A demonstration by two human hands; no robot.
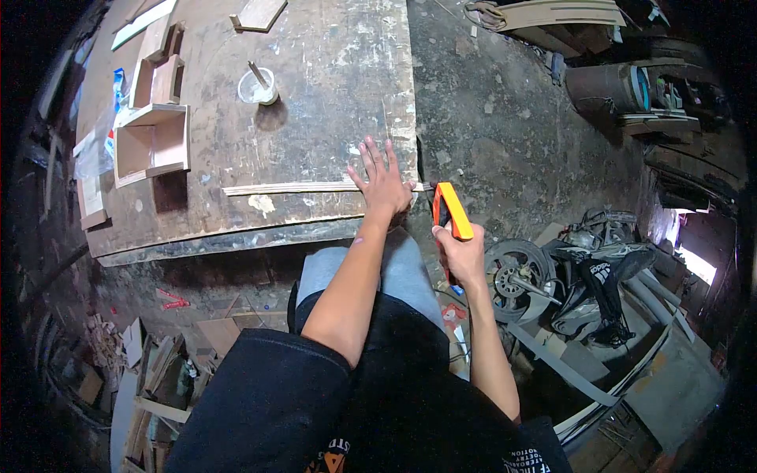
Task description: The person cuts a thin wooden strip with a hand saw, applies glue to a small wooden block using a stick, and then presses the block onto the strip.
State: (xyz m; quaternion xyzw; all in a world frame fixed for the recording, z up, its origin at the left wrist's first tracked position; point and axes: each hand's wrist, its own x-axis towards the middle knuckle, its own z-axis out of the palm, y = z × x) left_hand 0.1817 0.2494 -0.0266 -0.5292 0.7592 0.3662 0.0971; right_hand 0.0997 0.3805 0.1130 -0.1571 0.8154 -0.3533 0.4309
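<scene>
My left hand (384,189) lies flat with fingers spread, pressing on a thin pale wood strip (284,188) near the table's front right corner. The strip runs along the table's front edge, and its right end passes just beyond the table's side edge. Right there, my right hand (461,254) is closed around a hacksaw (455,211) with an orange and yellow frame. The saw's front end is right at the strip's overhanging end; its blade is mostly hidden from above.
On the worn wooden table (331,102) stand a plastic cup (259,85) with a stick in it and small open wooden boxes (151,143). A motorcycle wheel (516,280) and parts lie on the floor at right. Wood scraps (158,394) are heaped at lower left.
</scene>
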